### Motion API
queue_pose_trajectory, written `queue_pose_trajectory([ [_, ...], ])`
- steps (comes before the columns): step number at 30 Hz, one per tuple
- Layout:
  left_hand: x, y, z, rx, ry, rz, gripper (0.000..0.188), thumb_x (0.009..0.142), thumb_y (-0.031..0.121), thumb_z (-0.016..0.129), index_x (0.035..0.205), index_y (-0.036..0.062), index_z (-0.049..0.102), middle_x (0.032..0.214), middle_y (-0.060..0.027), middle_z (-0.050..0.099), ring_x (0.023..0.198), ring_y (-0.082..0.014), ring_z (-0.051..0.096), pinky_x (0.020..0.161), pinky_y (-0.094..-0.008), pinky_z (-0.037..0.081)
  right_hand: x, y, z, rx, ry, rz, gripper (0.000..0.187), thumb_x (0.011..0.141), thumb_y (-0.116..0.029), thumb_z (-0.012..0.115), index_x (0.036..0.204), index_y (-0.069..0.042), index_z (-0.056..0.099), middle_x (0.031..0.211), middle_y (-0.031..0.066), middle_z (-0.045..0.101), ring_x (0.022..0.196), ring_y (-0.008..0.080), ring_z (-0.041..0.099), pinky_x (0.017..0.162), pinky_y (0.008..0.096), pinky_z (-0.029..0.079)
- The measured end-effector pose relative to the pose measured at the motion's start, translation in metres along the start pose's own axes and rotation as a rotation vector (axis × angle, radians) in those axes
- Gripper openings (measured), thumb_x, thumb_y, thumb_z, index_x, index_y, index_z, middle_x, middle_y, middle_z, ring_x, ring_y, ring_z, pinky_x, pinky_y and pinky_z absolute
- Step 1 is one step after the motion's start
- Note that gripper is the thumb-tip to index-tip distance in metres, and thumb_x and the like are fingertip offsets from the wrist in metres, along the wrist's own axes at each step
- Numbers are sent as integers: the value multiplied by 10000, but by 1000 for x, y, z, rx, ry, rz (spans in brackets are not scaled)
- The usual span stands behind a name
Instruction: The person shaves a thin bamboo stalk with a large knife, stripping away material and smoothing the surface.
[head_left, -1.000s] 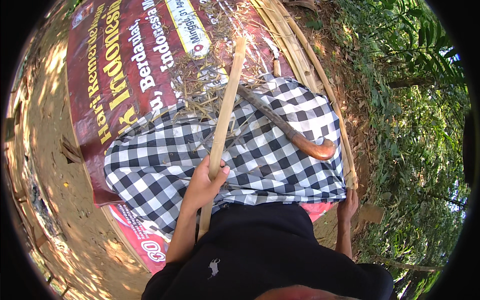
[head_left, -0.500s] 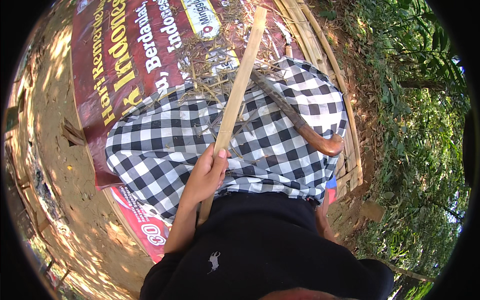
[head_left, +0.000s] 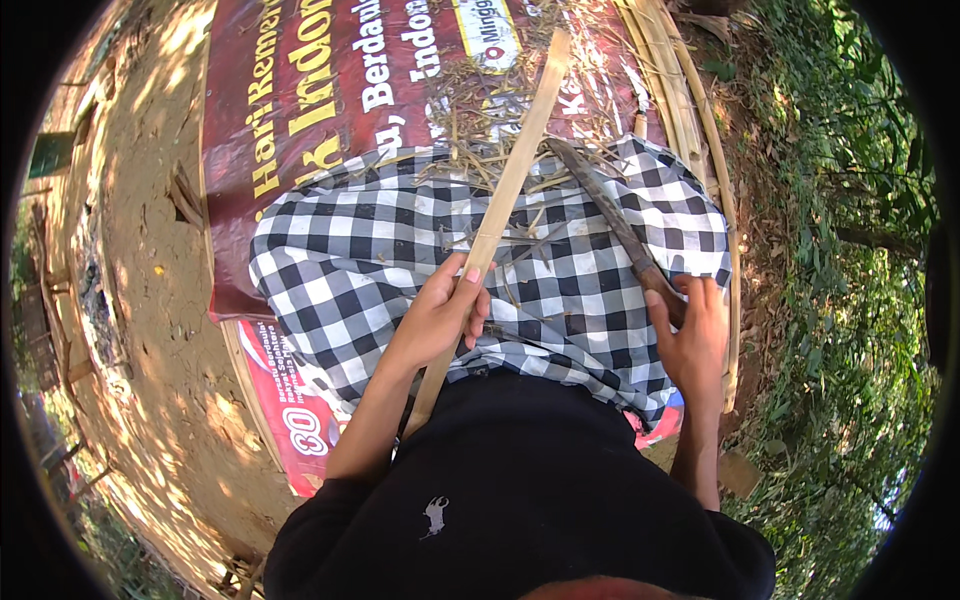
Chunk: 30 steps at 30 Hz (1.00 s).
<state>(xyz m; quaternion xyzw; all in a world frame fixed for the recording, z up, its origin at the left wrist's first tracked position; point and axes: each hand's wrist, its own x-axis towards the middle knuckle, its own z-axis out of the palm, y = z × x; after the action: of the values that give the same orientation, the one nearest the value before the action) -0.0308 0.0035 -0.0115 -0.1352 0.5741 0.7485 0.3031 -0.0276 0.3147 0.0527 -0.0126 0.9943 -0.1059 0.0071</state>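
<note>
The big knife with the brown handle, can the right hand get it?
Probably yes: the right hand is at the handle of the big knife, and nothing seems to block that end. The wooden strip is off to the left.

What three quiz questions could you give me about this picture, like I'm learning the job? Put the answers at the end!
1. True or false: the left hand holds a pale strip.
2. Which pattern does the cloth have? A) dots, B) stripes, C) checks.
3. Fill the gap: the right hand is at the ____ end of the dark tool.

Key: 1. True. 2. C. 3. Handle.
</note>
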Motion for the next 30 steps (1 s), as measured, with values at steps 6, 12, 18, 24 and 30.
queue_pose_trajectory([
  [6,-4,9,-9,-61,21,76,378,1102,309,373,1333,29,482,836,-71,600,662,-164,650,510,-261,528,22,3,35,-185,-256,50,395,929,-378,668,996,-17,523,873,198,634,865,416,646,775,518,466],
  [12,-4,18,-23,-303,-108,114,404,1104,335,368,1383,63,474,837,-68,603,627,-140,631,551,-268,528,37,9,14,192,-183,183,453,976,-382,613,822,40,557,621,156,557,607,289,569,591,429,430],
  [18,3,32,-24,-142,-15,180,403,1107,340,361,1204,-7,542,761,-47,611,617,-118,614,523,-243,507,33,-7,-1,535,57,308,367,898,-249,752,735,-11,526,578,3,423,566,73,345,500,297,305],
  [24,5,50,-18,-133,-87,144,388,1108,352,353,1043,17,537,686,-20,530,418,-69,470,383,-208,416,31,-43,17,590,236,-12,238,808,-127,786,812,-42,564,599,47,479,530,137,424,526,323,368],
  [30,-9,65,-9,-188,-148,78,351,1101,323,358,1018,16,507,644,-26,499,392,-87,436,365,-229,403,45,-74,32,221,222,-542,415,583,-125,776,956,-79,603,824,81,609,750,278,626,679,384,487],
])
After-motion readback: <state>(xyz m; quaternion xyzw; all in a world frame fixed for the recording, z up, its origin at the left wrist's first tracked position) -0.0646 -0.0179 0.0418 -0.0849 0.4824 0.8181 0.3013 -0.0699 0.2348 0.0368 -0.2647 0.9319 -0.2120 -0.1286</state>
